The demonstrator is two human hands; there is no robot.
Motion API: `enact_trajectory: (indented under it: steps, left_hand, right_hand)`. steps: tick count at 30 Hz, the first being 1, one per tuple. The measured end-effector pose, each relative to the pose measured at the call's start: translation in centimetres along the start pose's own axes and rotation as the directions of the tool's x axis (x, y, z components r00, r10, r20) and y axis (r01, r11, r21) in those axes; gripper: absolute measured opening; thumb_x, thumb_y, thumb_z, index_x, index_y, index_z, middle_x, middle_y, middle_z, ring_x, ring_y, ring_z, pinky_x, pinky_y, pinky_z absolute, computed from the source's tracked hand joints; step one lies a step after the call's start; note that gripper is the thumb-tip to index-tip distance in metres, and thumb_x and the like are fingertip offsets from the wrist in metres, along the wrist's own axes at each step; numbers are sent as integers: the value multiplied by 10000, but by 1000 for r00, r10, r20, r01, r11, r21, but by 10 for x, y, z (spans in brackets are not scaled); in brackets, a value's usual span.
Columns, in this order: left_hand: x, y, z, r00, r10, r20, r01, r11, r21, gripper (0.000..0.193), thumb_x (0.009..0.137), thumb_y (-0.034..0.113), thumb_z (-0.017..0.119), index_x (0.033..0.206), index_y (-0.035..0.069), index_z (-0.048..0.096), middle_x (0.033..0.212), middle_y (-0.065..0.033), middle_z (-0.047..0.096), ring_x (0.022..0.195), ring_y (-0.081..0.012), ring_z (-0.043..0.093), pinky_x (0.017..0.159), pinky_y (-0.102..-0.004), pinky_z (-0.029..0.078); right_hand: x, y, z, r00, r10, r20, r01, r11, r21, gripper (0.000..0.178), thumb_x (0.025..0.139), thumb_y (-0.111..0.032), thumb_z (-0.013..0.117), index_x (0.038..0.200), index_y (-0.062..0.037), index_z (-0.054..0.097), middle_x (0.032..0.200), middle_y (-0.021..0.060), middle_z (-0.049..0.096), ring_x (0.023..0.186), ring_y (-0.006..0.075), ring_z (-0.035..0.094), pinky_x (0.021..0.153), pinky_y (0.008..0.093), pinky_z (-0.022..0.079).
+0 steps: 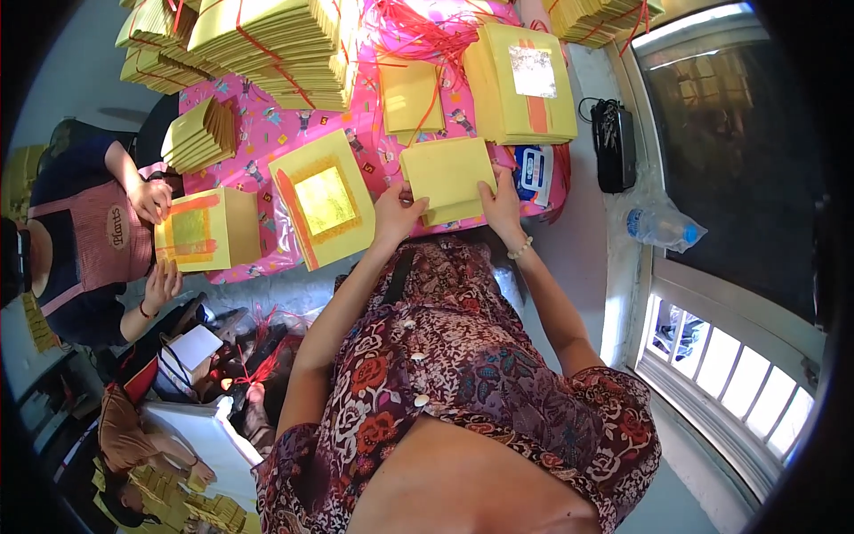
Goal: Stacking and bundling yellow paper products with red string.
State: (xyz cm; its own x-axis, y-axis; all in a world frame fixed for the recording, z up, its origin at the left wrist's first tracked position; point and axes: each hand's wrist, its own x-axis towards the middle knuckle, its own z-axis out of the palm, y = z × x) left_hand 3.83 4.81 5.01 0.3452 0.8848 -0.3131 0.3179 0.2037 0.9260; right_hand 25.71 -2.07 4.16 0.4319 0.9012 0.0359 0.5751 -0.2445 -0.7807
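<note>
The folded yellow paper (452, 173) was over the pink tablecloth's (267, 147) near edge, pinched by the left hand (398, 216) at seven o'clock, the right hand (503, 212) at four. A wipes packet (534, 171) lay at three, a foil-topped stack (532, 71) crowded one, a foil-stamped sheet (322, 200) nine.

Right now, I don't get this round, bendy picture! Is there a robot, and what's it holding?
No robot here, just a person. A wide camera on the person's head looks down, so straight edges seem to curve. That's why you see their own flowery top below.

Their left hand and right hand hold some yellow paper by its sides. It's over a table with a pink patterned cloth.

Around it lie a big yellow sheet with a shiny gold square, stacks tied with red string, loose red strings and a blue-and-white packet.

On the left, another person's hands are on a different sheet.
</note>
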Motion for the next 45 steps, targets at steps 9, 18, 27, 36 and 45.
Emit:
enact_trajectory:
  steps: [9,18,27,36,45]
  left_hand:
    - [-5,-2,5,980,162,-116,-124,951,284,520,776,135,754,1186,-24,476,804,-111,642,708,-195,631,630,-330,514]
    - [-32,30,-41,985,171,-4,-169,977,130,409,825,143,710,1168,21,526,898,-131,617,752,-235,625,622,-360,518]
    - [-89,0,-131,965,260,15,-212,751,626,585,603,104,835,1109,75,544,1053,-138,521,1020,-335,522,863,-409,450]
    - [-109,-31,-139,957,263,-120,-98,686,721,587,586,25,812,1103,83,540,1066,-135,499,1020,-348,479,872,-418,420]
    - [-107,-38,-159,973,218,-75,-154,859,489,536,596,-3,793,1067,77,549,992,-98,526,986,-301,501,872,-392,421]
  right_hand:
    - [-3,-15,-6,999,-28,26,35,946,-321,416,850,-159,642,1184,16,465,1108,224,537,1054,392,518,897,443,437]
    - [6,-62,-20,944,-295,-148,237,918,-317,345,870,-160,635,1143,5,502,1028,180,546,998,339,524,871,432,426]
    - [-24,-138,53,646,-563,515,610,787,96,252,777,-129,696,986,-51,580,927,101,566,934,296,563,807,395,473]
    - [-31,-131,104,405,-590,699,828,561,-6,323,726,-205,730,978,-80,571,968,67,548,956,252,545,795,383,465]
    - [-4,-131,108,432,-553,713,645,742,185,186,852,-254,620,804,-75,628,800,99,603,791,319,613,690,435,496]
